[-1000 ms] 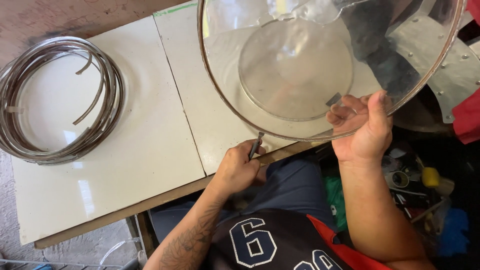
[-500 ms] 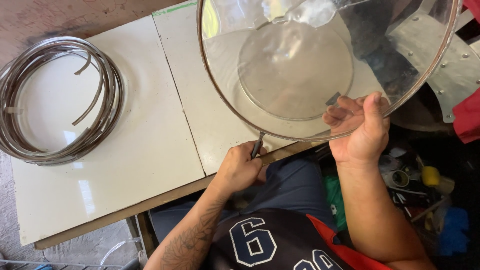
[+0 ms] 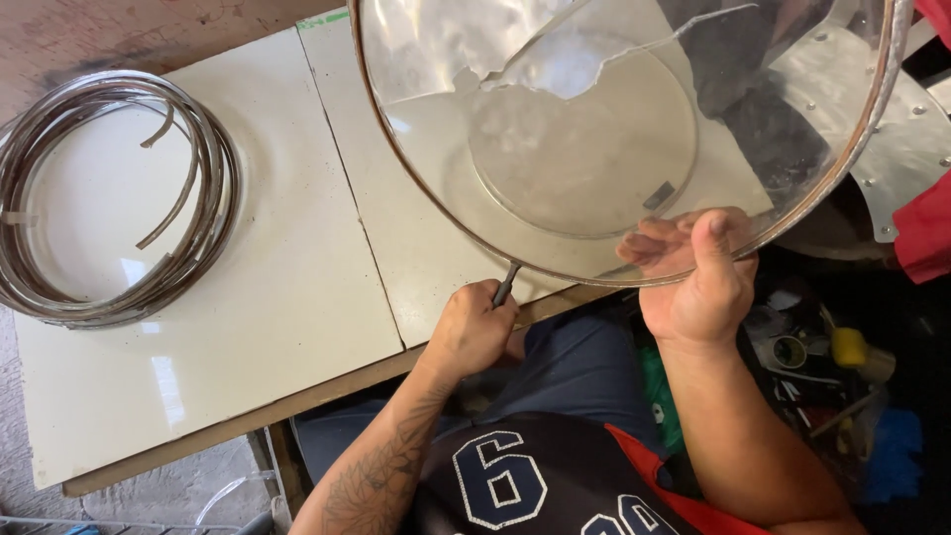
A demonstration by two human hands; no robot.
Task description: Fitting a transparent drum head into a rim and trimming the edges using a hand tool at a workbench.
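Big clear round drumhead [image 3: 594, 149] up in the air, tilted over the far right part of the desk [image 3: 248, 297], its metal rim sweeping low toward the person. Right hand [image 3: 698, 272] has its grip clamped on the drumhead's near rim, thumb on top, fingers showing through the clear film. Left hand [image 3: 471, 332] sits just below that same rim, at the desk's near edge, fist clenched around a thin dark tool [image 3: 503, 287] whose tip touches the rim. A torn, ragged edge shows in the film near the drumhead's top. Well to the left of the drumhead, a stack of metal hoops [image 3: 109, 198] lies flat on the desk. Right of the drumhead, a riveted metal sheet [image 3: 911, 149].
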